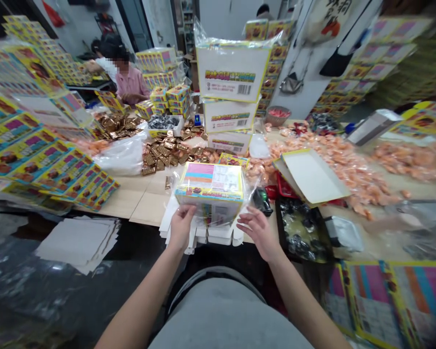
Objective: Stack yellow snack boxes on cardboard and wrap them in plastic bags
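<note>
A colourful carton (213, 182) in clear plastic film sits at the table edge, on folded white cardboard pieces (220, 237). My left hand (181, 225) grips its lower left corner, thumb and fingertips closed at the film. Beside its lower right corner is my right hand (259, 232), fingers apart, close to the loose film on that side; whether they touch it I cannot tell. Just behind the carton stands a tall stack of film-wrapped cartons (227, 116), printed with a barcode. A small dark object (262, 199) lies right of the carton.
Gold-wrapped pieces (163, 154) lie behind on the left, orange packets (334, 160) on the right. An open carton tray (314, 177) leans over a black tray (301, 228). Box stacks (39, 150) crowd the left. Across the table sits a person in a pink top (132, 85).
</note>
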`<state>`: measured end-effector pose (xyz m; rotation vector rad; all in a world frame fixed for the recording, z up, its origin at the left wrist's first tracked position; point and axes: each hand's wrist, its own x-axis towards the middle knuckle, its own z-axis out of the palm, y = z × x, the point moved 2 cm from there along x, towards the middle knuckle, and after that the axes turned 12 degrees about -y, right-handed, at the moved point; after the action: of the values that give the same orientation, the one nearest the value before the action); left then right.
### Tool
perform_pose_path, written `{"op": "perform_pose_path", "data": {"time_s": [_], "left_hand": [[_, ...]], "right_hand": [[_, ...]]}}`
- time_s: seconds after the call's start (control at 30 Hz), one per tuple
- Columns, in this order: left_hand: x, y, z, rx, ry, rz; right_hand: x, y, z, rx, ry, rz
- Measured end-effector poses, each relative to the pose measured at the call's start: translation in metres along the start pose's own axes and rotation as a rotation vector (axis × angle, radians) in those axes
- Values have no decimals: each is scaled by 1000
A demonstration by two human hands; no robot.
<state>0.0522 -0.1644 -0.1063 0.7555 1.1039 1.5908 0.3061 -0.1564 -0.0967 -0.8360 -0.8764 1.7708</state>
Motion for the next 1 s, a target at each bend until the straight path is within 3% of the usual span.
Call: {"op": "perform_pose_path", "data": {"time_s": [0.1,0.17,0.4,0.53,0.77,0.9,1.0], "left_hand": [[3,5,-1,-6,-3,-5],[4,6,-2,-4,-15,-24],[5,8,-3,11,-12,-33],[5,10,-4,17,-30,-35],[9,9,-5,-26,-35,-39],[14,8,-2,-10,-13,-17],[17,7,0,30,-2,-10]], "right_hand": [[-6,-18,-20,-9,53,5],[-4,-31,-24,-59,-11,-18],[26,-55,-5,-284,-130,-41],[29,-55,-11,-303,-200,-69],[22,-34,-35,-311,18,-98],[52,-24,-34,-323,107,-183],[79,-15,-22,-352,146,-237]]}}
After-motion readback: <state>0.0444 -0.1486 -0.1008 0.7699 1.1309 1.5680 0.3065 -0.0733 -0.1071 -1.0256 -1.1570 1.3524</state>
